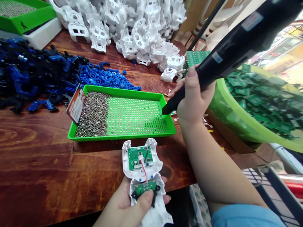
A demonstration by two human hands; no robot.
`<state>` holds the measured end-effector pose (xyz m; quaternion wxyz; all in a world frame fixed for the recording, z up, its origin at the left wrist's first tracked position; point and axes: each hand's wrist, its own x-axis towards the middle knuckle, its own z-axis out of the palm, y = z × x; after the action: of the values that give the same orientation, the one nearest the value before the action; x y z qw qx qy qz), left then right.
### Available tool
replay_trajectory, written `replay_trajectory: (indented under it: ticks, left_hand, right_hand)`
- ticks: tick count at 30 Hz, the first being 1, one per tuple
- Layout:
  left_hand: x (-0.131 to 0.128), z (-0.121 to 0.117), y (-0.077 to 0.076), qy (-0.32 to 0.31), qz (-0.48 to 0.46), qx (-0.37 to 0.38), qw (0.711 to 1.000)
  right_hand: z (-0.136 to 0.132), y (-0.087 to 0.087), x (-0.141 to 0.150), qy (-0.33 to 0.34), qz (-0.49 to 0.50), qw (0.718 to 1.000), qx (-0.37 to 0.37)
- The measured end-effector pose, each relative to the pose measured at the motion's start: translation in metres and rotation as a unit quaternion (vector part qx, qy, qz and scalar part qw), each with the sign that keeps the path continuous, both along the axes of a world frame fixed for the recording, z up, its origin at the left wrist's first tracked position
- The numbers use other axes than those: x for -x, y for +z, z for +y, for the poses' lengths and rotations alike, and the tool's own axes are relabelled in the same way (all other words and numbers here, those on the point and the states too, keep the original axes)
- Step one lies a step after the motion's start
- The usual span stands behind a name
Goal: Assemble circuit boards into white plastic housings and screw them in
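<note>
My left hand [137, 204] grips the lower half of a white plastic housing [153, 220] at the table's front edge, thumb on a black part beside a small circuit board [145, 187]. A red and white cable [144, 171] links it to the upper half [155, 164], which carries a larger green circuit board [134, 159]. My right hand [194, 96] is wrapped round a black electric screwdriver [220, 56], tilted with its bit down at the right end of a green screw tray [122, 136]. Screws sit in the tray's holes, and loose screws [93, 114] are heaped at its left.
White housings [140, 21] are piled at the back. Blue-black parts [21, 74] and small blue pieces [104, 77] lie at left. A yellow-green tub [245, 117] of circuit boards stands at right; another green tray [20, 19] sits at the far left.
</note>
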<state>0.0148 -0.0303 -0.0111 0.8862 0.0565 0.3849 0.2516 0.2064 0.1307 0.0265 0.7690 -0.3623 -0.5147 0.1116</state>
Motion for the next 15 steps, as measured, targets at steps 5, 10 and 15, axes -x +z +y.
replay_trajectory:
  ticks: [5,10,15]
  left_hand:
    - [0.002,-0.001,-0.001,-0.019,0.009,-0.037,0.999]
    - [0.001,-0.003,-0.004,-0.005,0.011,-0.082,0.997]
    - [-0.001,-0.005,-0.008,-0.010,-0.018,-0.098,0.995]
  right_hand:
    - [-0.002,0.000,0.002,0.002,0.001,1.000,0.013]
    - [-0.001,0.001,0.002,-0.001,0.015,1.000,0.003]
    - [-0.023,0.027,0.010,-0.053,0.063,0.994,-0.071]
